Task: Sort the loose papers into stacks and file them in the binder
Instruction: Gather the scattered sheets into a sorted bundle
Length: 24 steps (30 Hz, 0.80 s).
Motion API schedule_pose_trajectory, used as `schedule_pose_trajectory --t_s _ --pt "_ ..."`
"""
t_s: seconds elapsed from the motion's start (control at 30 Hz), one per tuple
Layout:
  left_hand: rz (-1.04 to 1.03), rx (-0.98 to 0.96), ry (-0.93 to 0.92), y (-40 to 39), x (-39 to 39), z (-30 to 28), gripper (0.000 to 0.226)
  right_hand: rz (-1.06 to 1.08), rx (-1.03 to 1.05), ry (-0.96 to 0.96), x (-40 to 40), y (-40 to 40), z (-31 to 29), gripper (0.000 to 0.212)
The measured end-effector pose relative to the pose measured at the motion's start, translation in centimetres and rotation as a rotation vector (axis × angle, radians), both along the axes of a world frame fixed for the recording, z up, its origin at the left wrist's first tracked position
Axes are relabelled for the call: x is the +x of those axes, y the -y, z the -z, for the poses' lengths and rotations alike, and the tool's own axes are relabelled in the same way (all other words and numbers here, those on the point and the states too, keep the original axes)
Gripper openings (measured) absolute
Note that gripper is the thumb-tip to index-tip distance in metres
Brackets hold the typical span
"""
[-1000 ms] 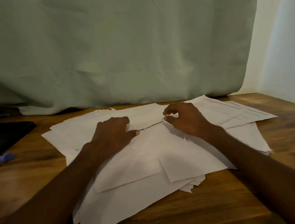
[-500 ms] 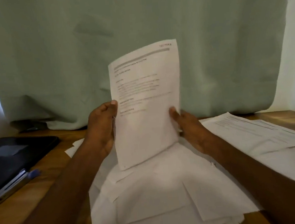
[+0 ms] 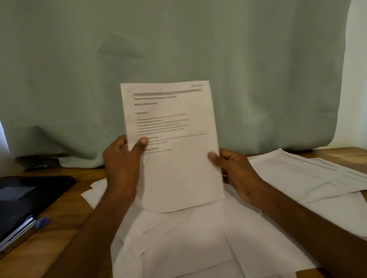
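Observation:
A printed white sheet (image 3: 175,152) stands upright in front of me, its text side facing the camera. My left hand (image 3: 123,163) grips its left edge, thumb on the front and fingers behind. My right hand (image 3: 235,169) pinches its right edge lower down. Beneath the sheet a loose pile of white papers (image 3: 197,247) lies spread over the wooden table (image 3: 60,232). Several printed pages (image 3: 308,173) fan out to the right. A black binder (image 3: 18,200) lies shut at the left.
A pen with a blue cap (image 3: 19,237) lies along the binder's near edge. A pale green curtain (image 3: 170,41) hangs right behind the table. A white wall (image 3: 366,80) stands at the right.
Both hands lifted one sheet off the pile and raised it upright. Since half a second ago the sheet has straightened to face me squarely and my left thumb has come onto its front.

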<state>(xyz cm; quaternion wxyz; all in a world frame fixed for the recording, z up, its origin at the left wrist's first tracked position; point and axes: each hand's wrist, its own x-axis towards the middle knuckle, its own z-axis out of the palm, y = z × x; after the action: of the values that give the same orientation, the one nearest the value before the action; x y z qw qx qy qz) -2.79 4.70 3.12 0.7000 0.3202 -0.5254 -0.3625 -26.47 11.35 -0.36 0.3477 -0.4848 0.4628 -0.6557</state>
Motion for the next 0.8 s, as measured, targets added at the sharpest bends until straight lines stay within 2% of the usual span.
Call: schedule_pose_trajectory --t_s 0.03,0.07,0.13,0.17,0.23,0.3,0.37,0.47,0.53,0.6,0.67,0.73,0.8 --pt "-0.086 0.030 0.007 0.5 0.6 0.3 0.018 0.072 -0.016 -0.083 -0.1 0.1 0.1 0.022" --pt "-0.185 0.076 0.030 1.2 1.4 0.8 0.018 0.186 -0.050 -0.276 -0.5 0.4 0.5 0.023" --pt "-0.343 0.177 0.137 2.5 3.1 1.9 0.021 0.387 -0.038 -0.835 -1.2 0.8 1.7 0.028" --pt "-0.397 0.226 0.209 3.0 3.9 2.5 0.023 0.395 0.036 -1.030 -1.5 0.8 2.1 0.032" --pt "-0.494 0.324 0.379 3.4 4.9 3.1 0.025 0.330 0.204 -1.204 -2.1 0.8 2.9 0.032" --pt "-0.533 0.371 0.494 3.5 5.2 3.3 0.024 0.269 0.300 -1.287 -2.2 0.8 3.0 0.025" --pt "-0.492 0.340 0.490 3.5 5.0 3.4 0.025 0.279 0.293 -1.273 -2.2 0.8 2.6 0.029" --pt "-0.351 0.224 0.359 3.8 4.6 3.4 0.028 0.333 0.236 -1.142 -2.2 1.1 2.5 0.033" --pt "-0.228 0.190 0.242 3.7 4.2 3.1 0.029 0.296 0.152 -0.955 -1.5 1.2 2.4 0.035" --pt "-0.057 0.244 0.102 3.6 3.7 2.8 0.025 0.214 0.104 -0.663 -0.2 1.0 1.8 0.035" --pt "0.091 0.328 0.029 3.4 3.0 2.8 0.023 0.108 0.153 -0.377 0.8 0.7 0.8 0.044" --pt "0.209 0.367 0.015 3.3 2.4 3.2 0.027 0.023 0.239 -0.245 0.7 0.5 0.4 0.054" --pt "0.322 0.364 0.011 2.9 1.5 3.7 0.029 -0.091 0.287 -0.155 -0.2 0.2 0.5 0.048"
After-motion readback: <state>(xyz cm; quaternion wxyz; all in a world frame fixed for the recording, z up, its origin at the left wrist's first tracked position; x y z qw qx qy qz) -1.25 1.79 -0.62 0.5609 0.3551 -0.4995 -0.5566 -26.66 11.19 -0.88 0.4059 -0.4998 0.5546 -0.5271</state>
